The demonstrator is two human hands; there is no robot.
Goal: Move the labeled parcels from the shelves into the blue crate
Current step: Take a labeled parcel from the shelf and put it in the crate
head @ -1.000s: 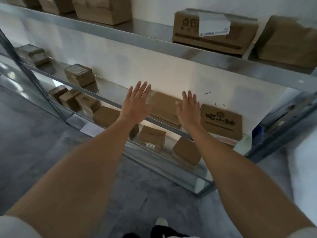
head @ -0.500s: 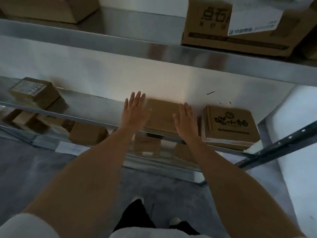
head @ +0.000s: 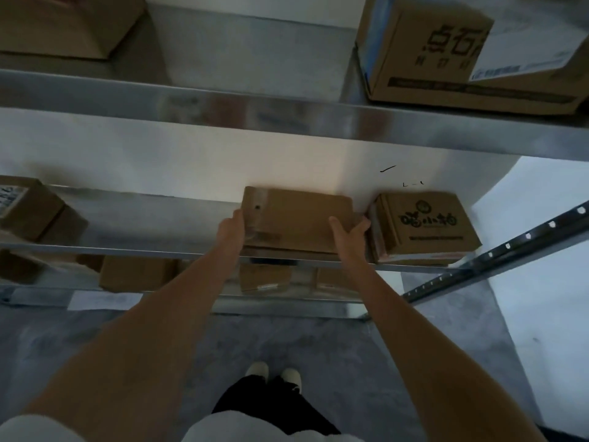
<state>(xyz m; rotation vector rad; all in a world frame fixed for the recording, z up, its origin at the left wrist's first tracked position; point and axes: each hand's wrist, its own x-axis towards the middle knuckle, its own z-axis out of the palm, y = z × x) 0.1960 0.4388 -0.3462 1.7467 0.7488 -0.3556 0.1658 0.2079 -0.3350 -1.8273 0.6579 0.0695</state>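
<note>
Fingers of both hands, left hand (head: 231, 232) and right hand (head: 349, 234), grasp a flat cardboard parcel (head: 296, 218) on the middle shelf (head: 127, 250); no parcel visibly moved, crate unseen.

A: Where does the flat parcel (head: 296, 218) lie?
B: On the middle shelf (head: 127, 248), at 12 o'clock from the feet. The left hand (head: 232, 232) is at its 9 o'clock side, the right hand (head: 349, 236) at 3 o'clock.
A: And beside it?
B: A printed box (head: 427, 226) just at 3 o'clock. At 1 o'clock, on the upper shelf (head: 223, 103), stands a large carton (head: 446, 55).
</note>
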